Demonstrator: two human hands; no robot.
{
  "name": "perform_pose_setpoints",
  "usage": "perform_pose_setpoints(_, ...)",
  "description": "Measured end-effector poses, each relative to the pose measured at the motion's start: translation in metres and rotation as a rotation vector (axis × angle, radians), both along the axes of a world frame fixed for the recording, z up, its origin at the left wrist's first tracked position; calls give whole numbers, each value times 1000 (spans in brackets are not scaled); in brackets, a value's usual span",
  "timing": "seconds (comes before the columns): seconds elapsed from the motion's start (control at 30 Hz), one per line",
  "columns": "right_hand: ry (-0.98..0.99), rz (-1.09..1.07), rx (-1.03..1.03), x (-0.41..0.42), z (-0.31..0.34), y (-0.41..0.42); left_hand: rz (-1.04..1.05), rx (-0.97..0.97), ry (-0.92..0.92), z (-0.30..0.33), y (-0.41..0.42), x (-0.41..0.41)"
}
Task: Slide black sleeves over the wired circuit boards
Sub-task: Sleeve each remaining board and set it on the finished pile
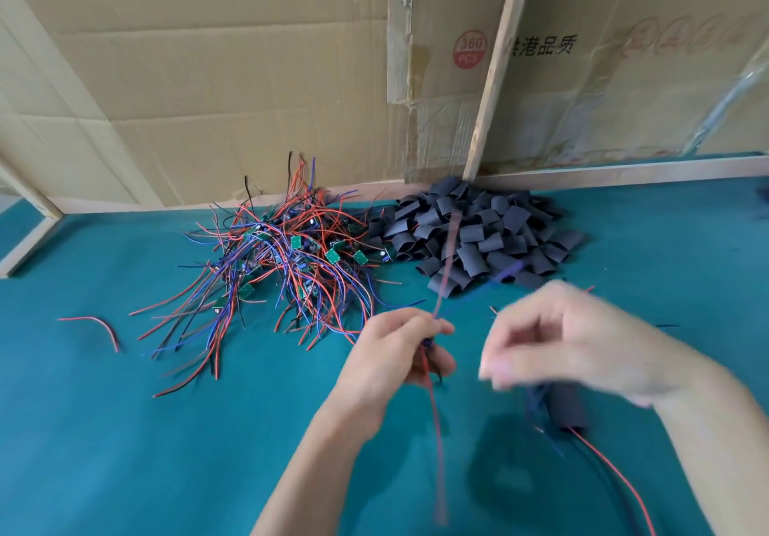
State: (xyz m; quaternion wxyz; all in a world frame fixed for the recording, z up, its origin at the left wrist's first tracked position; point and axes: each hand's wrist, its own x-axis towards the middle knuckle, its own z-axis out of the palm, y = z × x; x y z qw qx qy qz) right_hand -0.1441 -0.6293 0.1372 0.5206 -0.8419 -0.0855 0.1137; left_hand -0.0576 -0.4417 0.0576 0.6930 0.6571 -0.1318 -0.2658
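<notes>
My left hand (399,348) pinches the red and blue wires (435,419) of one board; they run blurred up towards the sleeve pile and down past my wrist. My right hand (574,348) is motion-blurred, with its fingers curled, just right of the left hand. A black sleeve (566,408) with red and dark wires trailing to the lower right sits directly under its palm; I cannot tell whether the hand holds it. A tangle of wired green circuit boards (291,252) lies at the back centre. Beside it on the right is a heap of black sleeves (478,236).
The work surface is a teal cloth (125,431). One loose red wire (95,327) lies at the left. Cardboard sheets (208,77) and a leaning wooden slat (495,77) close off the back. A wooden frame edge (29,240) stands at the far left.
</notes>
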Motion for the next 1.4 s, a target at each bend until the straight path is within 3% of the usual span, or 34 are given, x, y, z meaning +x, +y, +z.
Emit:
perform_pose_setpoints(0.1,-320,-547,-86,34,-8,-15,58,-178,77,0,7,-1)
perform_pose_setpoints(0.17,-388,-684,-245,65,-22,-12,67,-230,100,-5,4,-2)
perform_pose_setpoints(0.3,-266,-511,-891,112,-68,11,131,-211,21,-19,-15,-5)
perform_pose_setpoints(0.37,-227,-400,-1018,122,-90,22,119,-227,28,-27,-20,-9)
perform_pose_setpoints(0.63,-267,-444,-911,118,-97,31,125,-344,206,-51,-11,4)
perform_pose_setpoints(0.87,19,-444,-610,97,-94,26,52,-427,209,-57,-7,6)
perform_pose_setpoints(1.03,-176,-511,-628,76,-103,24,48,-423,223,-55,-7,5)
perform_pose_setpoints(1.13,-279,-653,-293,69,-104,6,48,-372,184,-56,-7,5)
perform_pose_setpoints(1.27,-170,-920,767,67,-91,-13,116,-173,-43,-61,-13,-8)
perform_pose_setpoints(1.3,-144,-971,905,67,-91,-17,123,-126,-105,-62,-14,-11)
perform_pose_setpoints(1.4,-132,-1008,1038,66,-91,-19,114,-27,-244,-62,-17,-15)
